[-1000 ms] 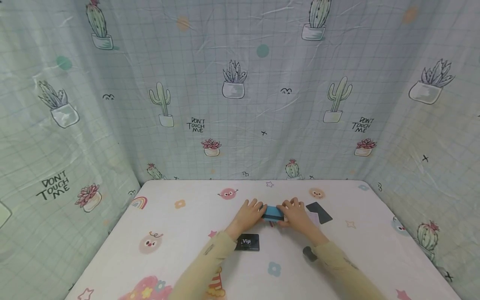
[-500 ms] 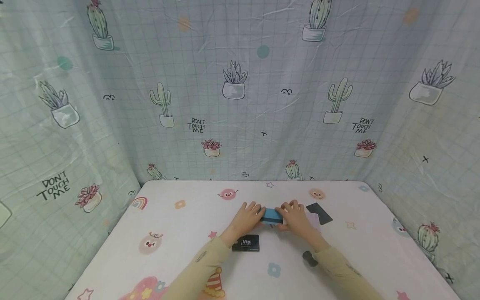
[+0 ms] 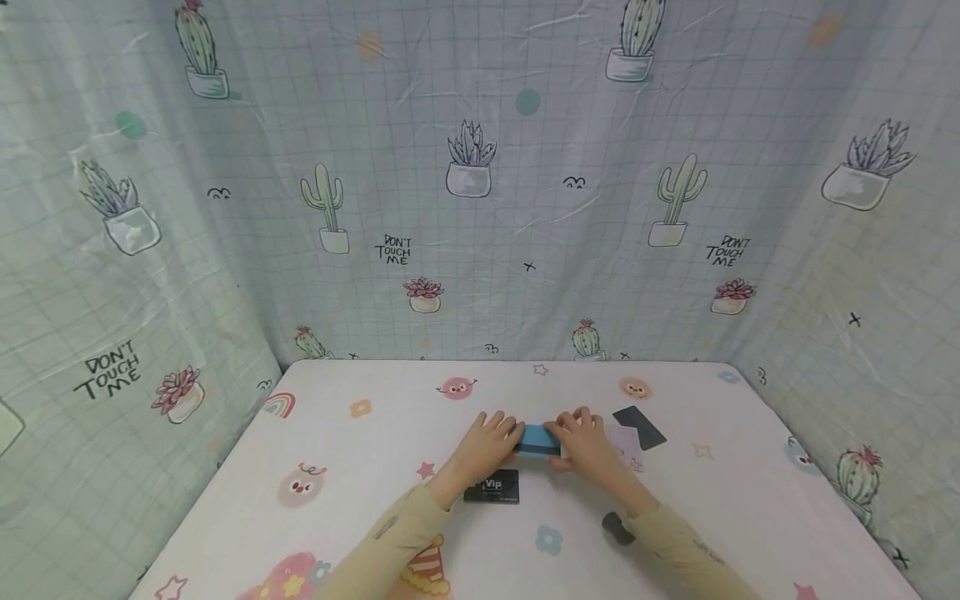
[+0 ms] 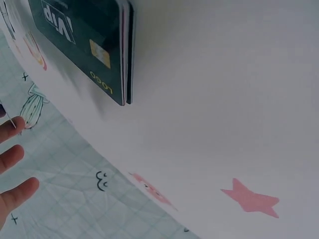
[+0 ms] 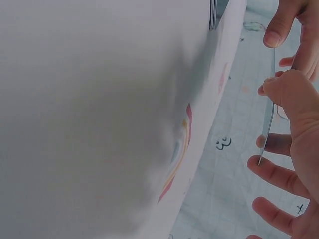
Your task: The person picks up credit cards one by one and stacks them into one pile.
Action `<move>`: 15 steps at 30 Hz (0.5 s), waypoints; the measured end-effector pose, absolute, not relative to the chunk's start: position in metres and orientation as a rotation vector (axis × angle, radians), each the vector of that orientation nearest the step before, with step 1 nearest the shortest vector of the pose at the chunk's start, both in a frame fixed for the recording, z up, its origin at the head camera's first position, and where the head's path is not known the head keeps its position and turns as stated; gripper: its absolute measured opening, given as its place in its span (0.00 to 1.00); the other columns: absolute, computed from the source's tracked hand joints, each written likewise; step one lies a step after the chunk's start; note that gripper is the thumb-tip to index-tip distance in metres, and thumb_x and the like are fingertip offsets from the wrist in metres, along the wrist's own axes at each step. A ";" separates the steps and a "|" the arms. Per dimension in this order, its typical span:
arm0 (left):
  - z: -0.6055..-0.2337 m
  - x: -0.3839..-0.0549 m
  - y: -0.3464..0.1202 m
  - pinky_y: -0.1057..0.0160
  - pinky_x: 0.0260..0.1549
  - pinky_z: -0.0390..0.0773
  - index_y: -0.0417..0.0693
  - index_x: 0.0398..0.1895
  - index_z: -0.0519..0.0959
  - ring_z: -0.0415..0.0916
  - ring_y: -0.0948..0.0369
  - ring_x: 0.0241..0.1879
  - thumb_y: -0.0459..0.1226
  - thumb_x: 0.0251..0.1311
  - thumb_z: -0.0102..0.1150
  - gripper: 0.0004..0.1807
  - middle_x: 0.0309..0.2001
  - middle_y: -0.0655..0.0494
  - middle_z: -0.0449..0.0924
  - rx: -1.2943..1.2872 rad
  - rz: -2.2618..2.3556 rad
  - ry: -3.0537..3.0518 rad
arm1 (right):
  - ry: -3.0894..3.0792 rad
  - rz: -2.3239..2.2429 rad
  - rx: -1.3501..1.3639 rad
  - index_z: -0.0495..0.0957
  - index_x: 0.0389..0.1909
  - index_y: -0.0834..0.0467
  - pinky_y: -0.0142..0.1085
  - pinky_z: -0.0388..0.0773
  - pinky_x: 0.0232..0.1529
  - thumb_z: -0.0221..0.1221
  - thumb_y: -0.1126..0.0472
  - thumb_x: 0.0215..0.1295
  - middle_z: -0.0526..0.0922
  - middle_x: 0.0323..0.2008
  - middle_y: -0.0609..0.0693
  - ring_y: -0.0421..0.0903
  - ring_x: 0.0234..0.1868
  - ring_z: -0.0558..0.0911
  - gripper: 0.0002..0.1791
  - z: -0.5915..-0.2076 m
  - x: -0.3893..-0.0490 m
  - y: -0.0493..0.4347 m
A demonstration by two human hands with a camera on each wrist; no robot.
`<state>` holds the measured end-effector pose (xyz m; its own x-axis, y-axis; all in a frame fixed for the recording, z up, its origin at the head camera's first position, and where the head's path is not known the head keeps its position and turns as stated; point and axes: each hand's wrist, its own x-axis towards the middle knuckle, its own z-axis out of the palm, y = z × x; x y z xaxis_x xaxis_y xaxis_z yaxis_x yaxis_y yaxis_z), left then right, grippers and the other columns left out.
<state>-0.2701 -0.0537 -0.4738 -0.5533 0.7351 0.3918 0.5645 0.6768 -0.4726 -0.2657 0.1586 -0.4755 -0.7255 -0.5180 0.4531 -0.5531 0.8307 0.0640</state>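
A light blue card (image 3: 537, 438) with a dark stripe is held up over the table between both hands. My left hand (image 3: 483, 446) pinches its left end, and my right hand (image 3: 589, 447) pinches the right end. In the right wrist view the card (image 5: 267, 124) appears edge-on and slightly bowed, with thumbs on one side and fingers on the other. Just below my left hand, a stack of black cards marked "Vip" (image 3: 492, 490) lies on the table. The left wrist view shows this stack (image 4: 82, 47) close up, and only some fingertips (image 4: 20, 191) of the left hand.
Right of my right hand lie a dark card (image 3: 640, 427) and a pale pink card (image 3: 625, 446), overlapping. A small dark object with rounded ends (image 3: 617, 529) sits beside the right sleeve. Patterned cloth walls (image 3: 465, 233) enclose the table's back and sides.
Both hands have shifted slightly toward me and to the left, carrying the blue card. More of the pale pink card shows now. The other cards have stayed put.
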 end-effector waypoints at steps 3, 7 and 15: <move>-0.476 -0.267 -0.057 0.61 0.42 0.72 0.54 0.54 0.71 0.71 0.61 0.45 0.55 0.54 0.52 0.26 0.46 0.60 0.75 -0.999 0.385 -2.323 | -2.538 0.096 0.800 0.76 0.45 0.55 0.50 0.68 0.35 0.65 0.44 0.40 0.73 0.35 0.50 0.54 0.39 0.69 0.29 -0.478 -0.264 0.157; -0.476 -0.262 -0.060 0.60 0.44 0.72 0.54 0.55 0.71 0.71 0.62 0.46 0.55 0.55 0.50 0.26 0.47 0.60 0.74 -0.993 0.375 -2.355 | -2.539 0.072 0.797 0.75 0.45 0.54 0.49 0.68 0.36 0.65 0.42 0.41 0.74 0.36 0.50 0.54 0.40 0.69 0.30 -0.480 -0.261 0.154; -0.481 -0.255 -0.066 0.60 0.44 0.71 0.55 0.55 0.70 0.70 0.62 0.46 0.56 0.57 0.47 0.26 0.47 0.60 0.74 -0.991 0.383 -2.383 | -2.607 0.123 0.800 0.75 0.46 0.54 0.51 0.68 0.40 0.64 0.43 0.42 0.75 0.41 0.51 0.53 0.42 0.68 0.30 -0.482 -0.253 0.148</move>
